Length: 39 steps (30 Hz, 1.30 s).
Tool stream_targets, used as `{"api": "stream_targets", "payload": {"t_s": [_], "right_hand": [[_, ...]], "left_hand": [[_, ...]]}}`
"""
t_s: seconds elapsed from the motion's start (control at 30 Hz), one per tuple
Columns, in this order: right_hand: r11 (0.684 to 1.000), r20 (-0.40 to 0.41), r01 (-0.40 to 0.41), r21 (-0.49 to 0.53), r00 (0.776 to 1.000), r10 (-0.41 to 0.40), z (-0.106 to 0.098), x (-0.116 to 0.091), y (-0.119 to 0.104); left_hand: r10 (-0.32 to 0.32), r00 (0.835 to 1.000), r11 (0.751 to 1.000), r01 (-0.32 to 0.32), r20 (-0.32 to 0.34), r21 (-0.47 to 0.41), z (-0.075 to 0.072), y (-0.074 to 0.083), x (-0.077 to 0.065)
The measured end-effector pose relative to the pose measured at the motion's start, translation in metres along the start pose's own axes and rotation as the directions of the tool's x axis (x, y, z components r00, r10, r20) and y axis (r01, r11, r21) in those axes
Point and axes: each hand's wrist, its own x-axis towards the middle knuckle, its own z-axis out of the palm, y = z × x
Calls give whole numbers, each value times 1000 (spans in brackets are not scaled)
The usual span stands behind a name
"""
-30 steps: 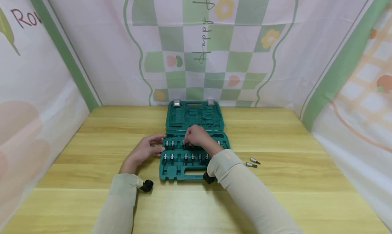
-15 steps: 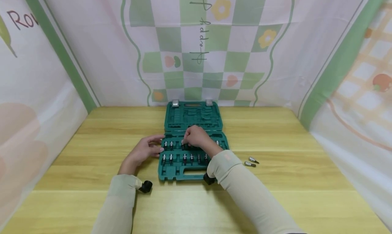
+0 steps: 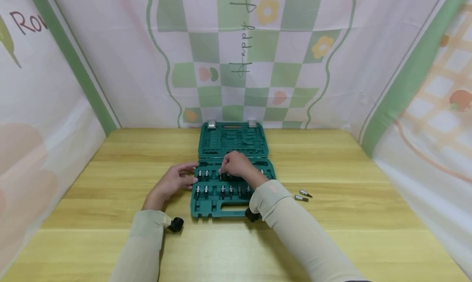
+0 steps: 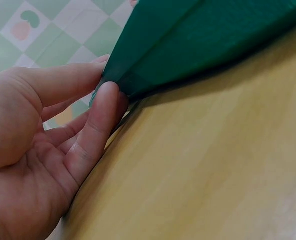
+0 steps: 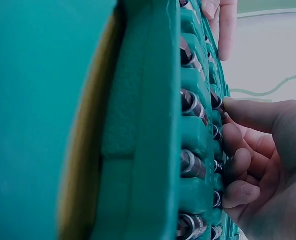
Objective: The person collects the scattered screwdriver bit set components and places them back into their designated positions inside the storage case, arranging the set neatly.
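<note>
A green tool case (image 3: 233,207) lies open on the table with two rows of chrome-and-black bit sockets (image 3: 223,191) in its slots. My left hand (image 3: 172,182) rests against the case's left side, its fairly straight fingers and thumb touching the edge in the left wrist view. My right hand (image 3: 237,164) reaches over the back row. Its thumb and forefinger pinch a bit socket (image 5: 216,101) at its slot; whether it is fully seated cannot be told. The other right fingers curl beside neighbouring sockets. My hand and forearm hide part of the back row in the head view.
Two loose bit sockets (image 3: 303,195) lie on the wooden table (image 3: 343,224) to the right of the case. The raised lid (image 3: 233,139), with moulded recesses and two latches, stands at the back. Patterned cloth (image 3: 254,48) hangs behind and at both sides.
The view has shifted slightly. Both hands stay in place, the right still pinching the bit socket in the back row.
</note>
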Motion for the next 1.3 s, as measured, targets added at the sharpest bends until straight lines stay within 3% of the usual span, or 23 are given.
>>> {"api": "stream_targets", "payload": {"t_s": [0.87, 1.3], "right_hand": [[997, 4, 19, -76, 1000, -19, -1, 0, 1], [999, 26, 47, -27, 999, -46, -2, -1, 2]], "left_hand": [[-7, 1000, 1000, 7, 6, 4, 0, 1, 1], [-7, 1000, 1000, 7, -2, 8, 0, 2, 1]]}}
